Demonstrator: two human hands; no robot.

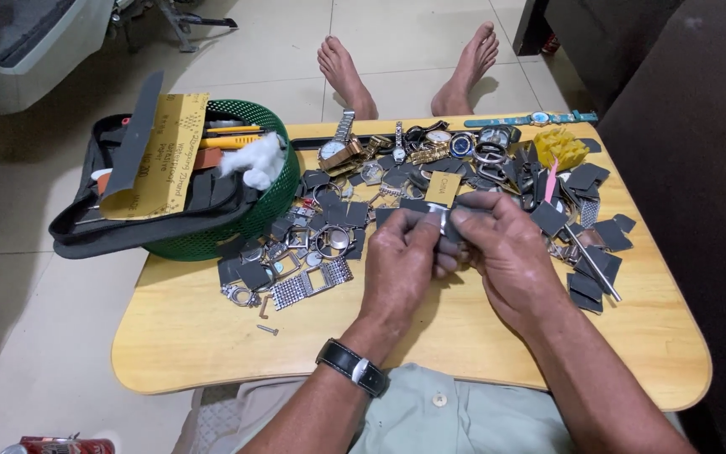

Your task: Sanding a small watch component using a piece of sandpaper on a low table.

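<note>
Above the table (212,336), both hands (455,248) pinch a metal piece (444,225).

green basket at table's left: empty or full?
Full. The green basket holds a black case sticking out over its rim, sandpaper sheets, yellow-handled tools and a white cotton wad.
</note>
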